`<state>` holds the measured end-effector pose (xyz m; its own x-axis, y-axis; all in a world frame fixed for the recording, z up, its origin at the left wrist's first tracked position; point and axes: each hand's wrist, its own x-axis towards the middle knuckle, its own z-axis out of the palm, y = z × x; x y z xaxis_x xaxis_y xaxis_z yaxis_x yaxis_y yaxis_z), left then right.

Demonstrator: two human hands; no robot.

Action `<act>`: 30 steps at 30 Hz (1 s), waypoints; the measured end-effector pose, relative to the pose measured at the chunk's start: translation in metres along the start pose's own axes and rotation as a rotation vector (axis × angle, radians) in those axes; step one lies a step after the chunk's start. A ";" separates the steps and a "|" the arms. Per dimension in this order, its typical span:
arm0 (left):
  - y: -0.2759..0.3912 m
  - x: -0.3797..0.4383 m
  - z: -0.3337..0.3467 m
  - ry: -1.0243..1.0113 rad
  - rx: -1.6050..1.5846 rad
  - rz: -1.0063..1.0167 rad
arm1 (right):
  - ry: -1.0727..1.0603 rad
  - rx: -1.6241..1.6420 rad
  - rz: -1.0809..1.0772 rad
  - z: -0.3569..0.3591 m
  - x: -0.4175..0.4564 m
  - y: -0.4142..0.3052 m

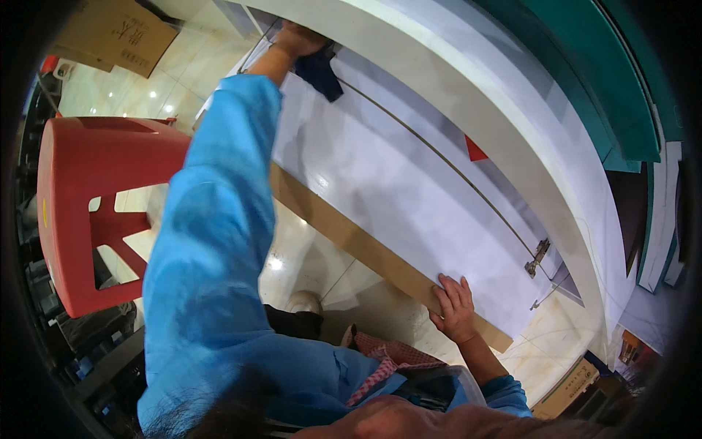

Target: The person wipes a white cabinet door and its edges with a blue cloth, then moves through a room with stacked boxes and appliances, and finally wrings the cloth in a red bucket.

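Note:
My left hand (299, 41) reaches far forward to the hinge side of a white flap door (362, 181), close under the cabinet's pale frame. A dark blue cloth (321, 77) hangs from it over the panel; its fingertips are hidden. The flap door hangs lowered, with a brown edge (351, 236) towards me. On that edge, near the right end, my right hand (455, 310) keeps hold, fingers over the white face and thumb at the outer side. A metal hinge (537, 258) joins the door's right end to the white cabinet (493, 115).
A red plastic stool (71, 219) stands on the tiled floor to the left. Cardboard boxes (126, 35) lie at the far left, and another carton (567, 389) is at lower right. Teal boards or boxes (592, 71) rest above the cabinet. Something red (475, 149) shows inside it.

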<state>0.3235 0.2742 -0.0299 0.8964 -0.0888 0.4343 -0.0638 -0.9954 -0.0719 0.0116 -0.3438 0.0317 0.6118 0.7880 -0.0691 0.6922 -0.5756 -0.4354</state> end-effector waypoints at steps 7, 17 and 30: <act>0.032 -0.014 0.007 -0.103 -0.007 -0.164 | 0.029 -0.025 0.031 0.005 -0.006 0.000; 0.072 -0.088 -0.103 -0.187 -0.007 -0.149 | 0.033 -0.037 0.002 0.006 -0.008 0.001; 0.088 -0.014 -0.071 0.017 -0.084 -0.350 | 0.006 -0.056 0.042 0.004 -0.016 0.001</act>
<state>0.2739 0.1852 0.0216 0.8630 0.2579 0.4344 0.2092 -0.9651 0.1574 0.0009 -0.3564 0.0282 0.6431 0.7615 -0.0807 0.6858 -0.6196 -0.3817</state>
